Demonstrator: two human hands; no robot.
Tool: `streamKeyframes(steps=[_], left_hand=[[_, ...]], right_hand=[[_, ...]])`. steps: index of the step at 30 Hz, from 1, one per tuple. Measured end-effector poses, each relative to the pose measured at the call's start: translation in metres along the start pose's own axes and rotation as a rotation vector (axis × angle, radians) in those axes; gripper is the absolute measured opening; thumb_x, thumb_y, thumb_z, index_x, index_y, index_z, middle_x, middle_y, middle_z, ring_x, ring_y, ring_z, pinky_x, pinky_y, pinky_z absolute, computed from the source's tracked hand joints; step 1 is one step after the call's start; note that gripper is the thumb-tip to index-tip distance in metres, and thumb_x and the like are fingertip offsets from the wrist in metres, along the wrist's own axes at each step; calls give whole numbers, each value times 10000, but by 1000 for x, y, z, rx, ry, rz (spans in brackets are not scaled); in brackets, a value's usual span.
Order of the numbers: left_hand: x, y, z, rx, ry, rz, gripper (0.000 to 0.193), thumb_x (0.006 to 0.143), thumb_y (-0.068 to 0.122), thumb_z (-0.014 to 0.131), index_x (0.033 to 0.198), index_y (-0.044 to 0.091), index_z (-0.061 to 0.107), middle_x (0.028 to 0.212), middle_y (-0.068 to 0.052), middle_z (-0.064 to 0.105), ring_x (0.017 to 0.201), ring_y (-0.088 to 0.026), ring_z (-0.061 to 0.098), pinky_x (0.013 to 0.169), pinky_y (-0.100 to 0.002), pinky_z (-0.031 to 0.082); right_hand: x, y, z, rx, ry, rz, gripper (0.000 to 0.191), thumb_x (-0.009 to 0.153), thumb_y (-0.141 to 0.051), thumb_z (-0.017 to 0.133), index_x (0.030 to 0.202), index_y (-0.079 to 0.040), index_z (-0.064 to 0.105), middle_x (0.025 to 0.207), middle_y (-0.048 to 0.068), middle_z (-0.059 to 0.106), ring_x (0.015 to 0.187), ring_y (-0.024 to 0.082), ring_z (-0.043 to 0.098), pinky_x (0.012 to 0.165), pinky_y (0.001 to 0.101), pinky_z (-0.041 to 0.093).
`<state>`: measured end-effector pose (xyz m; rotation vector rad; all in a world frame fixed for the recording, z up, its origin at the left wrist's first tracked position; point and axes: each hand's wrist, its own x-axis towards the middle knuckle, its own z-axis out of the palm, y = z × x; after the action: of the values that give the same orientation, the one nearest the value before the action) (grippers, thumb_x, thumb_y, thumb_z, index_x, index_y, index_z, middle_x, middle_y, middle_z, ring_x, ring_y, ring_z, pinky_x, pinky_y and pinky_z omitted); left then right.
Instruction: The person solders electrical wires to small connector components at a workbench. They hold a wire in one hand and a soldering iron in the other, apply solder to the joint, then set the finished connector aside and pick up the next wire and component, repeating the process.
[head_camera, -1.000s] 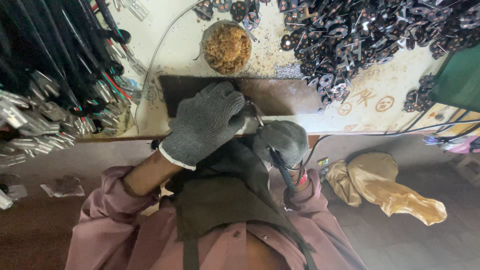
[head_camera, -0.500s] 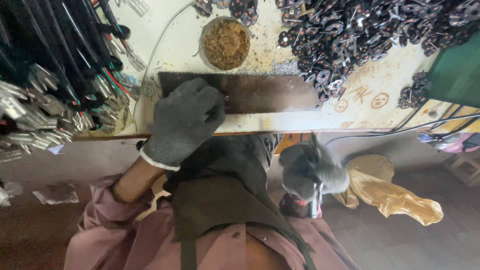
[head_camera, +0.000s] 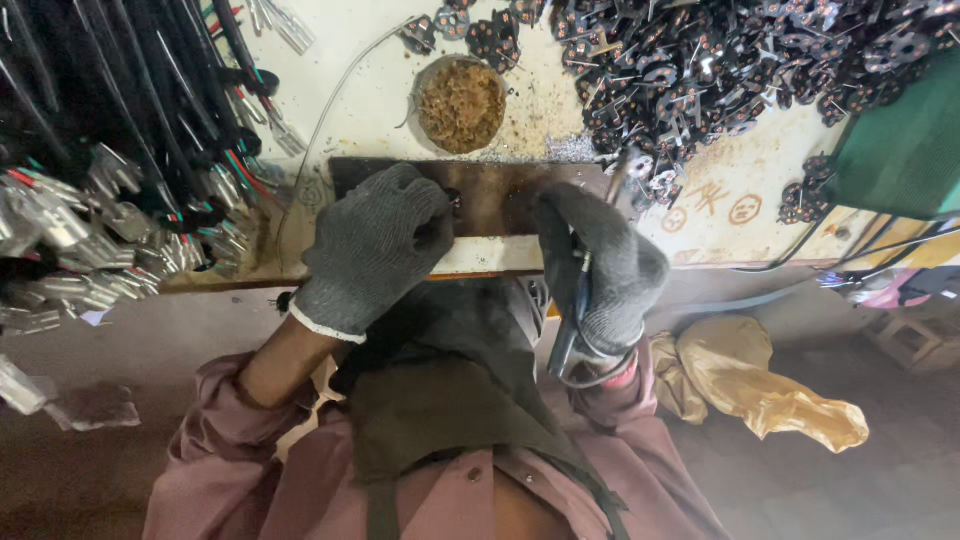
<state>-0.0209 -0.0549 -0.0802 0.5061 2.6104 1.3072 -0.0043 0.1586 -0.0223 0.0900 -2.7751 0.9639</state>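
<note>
Two gloved hands are working over a dark metal plate lying crosswise on the bench. The left hand is pinching a small part down on it. The right hand, just beside, is gripping a soldering iron, its tip pointing away toward the plate's far right end.

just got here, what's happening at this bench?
A person in grey knit gloves works at a dark metal plate on the bench edge. The left hand presses a small part down on the plate; the right hand holds a corded tool with its tip toward the plate. A round dish of brownish bits sits behind, with a pile of small metal parts to the right.
</note>
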Motion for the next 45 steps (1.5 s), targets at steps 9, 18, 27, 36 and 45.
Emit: streamKeyframes(steps=[9, 18, 27, 36, 45], left_hand=[[-3, -6, 4, 41, 18, 92, 132, 887, 136, 747, 945, 112, 631, 972, -97, 646, 884, -326, 677, 742, -454, 556], [2, 0, -1, 17, -29, 39, 131, 890, 124, 744, 913, 124, 614, 925, -86, 625, 863, -308, 682, 704, -445, 550], [1, 0, -3, 19, -21, 46, 115, 901, 123, 734, 918, 132, 621, 925, -78, 619, 854, -305, 677, 687, -439, 549], [9, 17, 17, 117, -102, 94, 110, 893, 179, 714, 948, 131, 632, 919, -81, 613, 818, -290, 673, 614, -434, 532], [15, 13, 32, 95, -241, 73, 230, 825, 259, 759, 975, 127, 647, 961, -117, 636, 797, -318, 676, 609, -469, 529]], right_hand=[[-39, 2, -7, -9, 103, 273, 278, 986, 6, 790, 1198, -52, 620, 1154, 126, 771, 961, 245, 792, 816, 300, 636], [-30, 24, 5, -57, -73, -30, 363, 948, 25, 888, 1200, -112, 663, 1090, 84, 766, 1019, 225, 764, 818, 365, 629], [-34, 25, -6, 66, -38, 275, 211, 985, -120, 675, 1190, -78, 645, 1000, 187, 753, 886, 350, 722, 728, 384, 577], [-113, 53, 13, 326, -36, 208, 185, 1013, -206, 622, 1034, -29, 673, 842, 81, 713, 703, 233, 690, 613, 336, 550], [-88, 65, 16, 41, -151, 22, 42, 921, -72, 647, 890, -88, 624, 978, 178, 769, 693, 281, 713, 609, 373, 523]])
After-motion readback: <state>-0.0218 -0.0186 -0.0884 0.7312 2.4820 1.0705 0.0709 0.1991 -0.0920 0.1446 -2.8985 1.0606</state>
